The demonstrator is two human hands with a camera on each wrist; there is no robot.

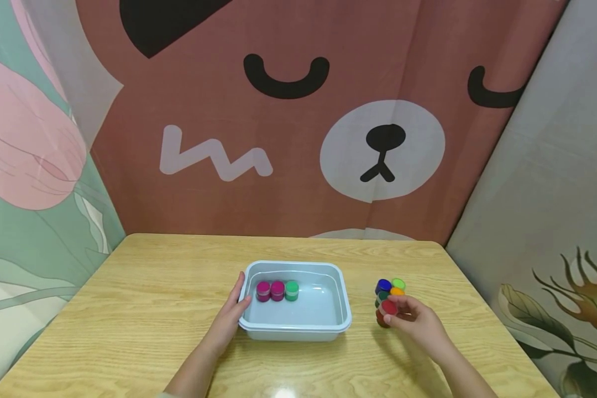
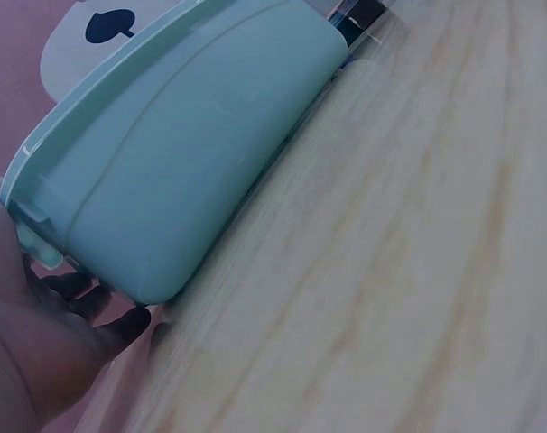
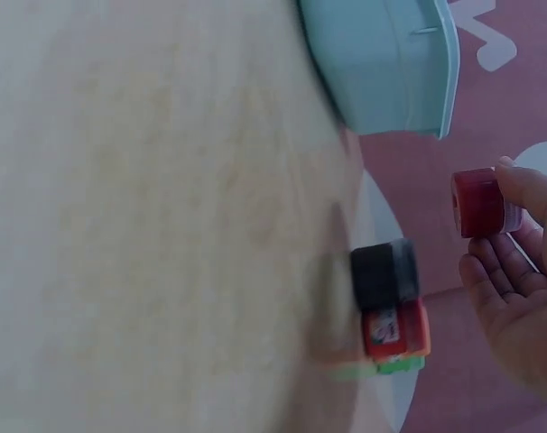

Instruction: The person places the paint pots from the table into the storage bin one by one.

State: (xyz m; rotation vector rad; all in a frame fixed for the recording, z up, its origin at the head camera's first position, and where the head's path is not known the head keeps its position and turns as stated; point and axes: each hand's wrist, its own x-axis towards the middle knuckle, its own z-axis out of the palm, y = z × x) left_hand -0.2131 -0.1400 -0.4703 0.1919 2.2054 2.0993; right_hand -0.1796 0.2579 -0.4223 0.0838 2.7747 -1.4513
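My right hand [image 1: 423, 326] pinches a small red paint jar [image 1: 389, 308] between thumb and fingers. In the right wrist view this red jar [image 3: 479, 203] is lifted above the tabletop. Just below and behind it stands a cluster of jars: blue [image 1: 383, 285], light green [image 1: 398, 283], orange [image 1: 397, 292], dark green [image 1: 381, 299] and brownish red [image 1: 382, 320], partly covered by the hand. My left hand [image 1: 228, 316] grips the left side of a pale blue plastic tub [image 1: 345, 315], thumb over the rim. Inside, at the left, two magenta jars [image 1: 270, 291] and a green jar [image 1: 292, 291] stand in a row.
The tub and jars stand on a light wooden table [image 1: 154, 298]. A curtain with a brown bear print [image 1: 288, 127] hangs behind the far edge, and patterned cloths hang on the left [image 1: 30, 138] and right [image 1: 552, 193].
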